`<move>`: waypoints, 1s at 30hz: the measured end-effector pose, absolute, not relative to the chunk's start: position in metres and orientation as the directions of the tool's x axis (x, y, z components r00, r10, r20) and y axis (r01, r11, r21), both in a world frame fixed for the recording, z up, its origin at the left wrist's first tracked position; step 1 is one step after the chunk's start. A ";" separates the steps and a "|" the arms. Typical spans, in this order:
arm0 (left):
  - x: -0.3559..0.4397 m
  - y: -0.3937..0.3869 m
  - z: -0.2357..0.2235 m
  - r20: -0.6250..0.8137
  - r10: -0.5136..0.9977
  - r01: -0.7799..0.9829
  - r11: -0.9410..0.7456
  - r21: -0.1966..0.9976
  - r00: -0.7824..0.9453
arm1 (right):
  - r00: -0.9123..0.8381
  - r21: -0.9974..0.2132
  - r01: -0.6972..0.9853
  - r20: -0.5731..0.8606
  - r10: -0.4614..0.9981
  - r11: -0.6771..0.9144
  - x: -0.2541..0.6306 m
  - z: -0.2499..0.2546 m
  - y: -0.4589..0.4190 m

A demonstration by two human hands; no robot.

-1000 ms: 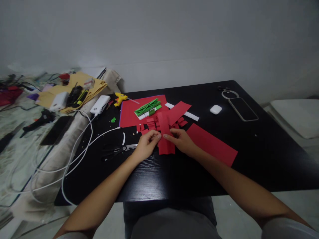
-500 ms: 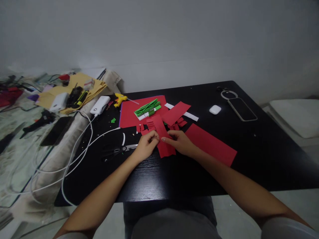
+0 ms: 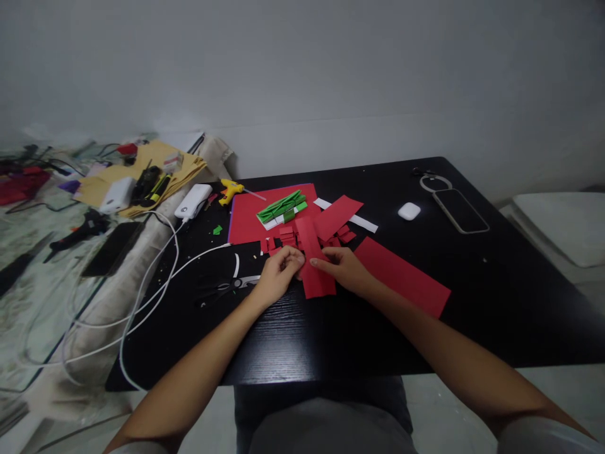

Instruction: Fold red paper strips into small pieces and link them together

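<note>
- Red paper strip [image 3: 309,243]: long, narrow, faintly creased, near end slightly uneven; held between both hands above the black table [image 3: 265,353], in front of small red scraps [image 3: 287,234].
- Pinched at left edge by left hand [image 3: 280,271], at right edge by right hand [image 3: 345,270], thumb on top.
- Fingertips underneath hidden; creases hard to make out.

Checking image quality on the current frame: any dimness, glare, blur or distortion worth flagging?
Head view: dim overall, the grey wall darker toward the top; head view: glare on the black table, toward its near edge; head view: the black gun-shaped tool at left looks soft; head view: left hand, right hand and red strip are readable, though fine creases are hard to make out.
</note>
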State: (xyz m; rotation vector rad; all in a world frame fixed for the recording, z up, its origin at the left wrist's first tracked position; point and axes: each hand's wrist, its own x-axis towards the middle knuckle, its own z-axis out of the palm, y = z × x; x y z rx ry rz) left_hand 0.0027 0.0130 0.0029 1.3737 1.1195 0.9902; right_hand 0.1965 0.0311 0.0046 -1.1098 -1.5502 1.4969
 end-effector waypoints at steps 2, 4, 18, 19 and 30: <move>0.004 0.013 0.003 -0.012 0.974 0.132 -0.019 0.991 0.227 | -0.403 -0.992 0.116 -0.096 0.910 -0.054 0.195 0.004 0.030; 0.003 0.013 0.001 0.003 0.976 0.142 -0.035 0.989 0.218 | -0.409 -0.994 0.085 -0.102 0.907 -0.073 0.195 0.002 0.031; 0.009 0.014 0.003 -0.055 0.982 -0.204 0.093 0.974 0.182 | -0.342 -0.999 0.033 -0.051 0.938 -0.042 0.195 -0.002 0.030; 0.009 0.014 0.002 -0.050 0.982 -0.208 0.089 0.974 0.181 | -0.345 -0.999 0.027 -0.047 0.937 -0.040 0.195 -0.003 0.030; 0.007 0.017 -0.001 0.040 0.976 -0.161 -0.005 0.987 0.212 | -0.355 -0.999 0.041 -0.033 0.934 -0.020 0.195 -0.003 0.030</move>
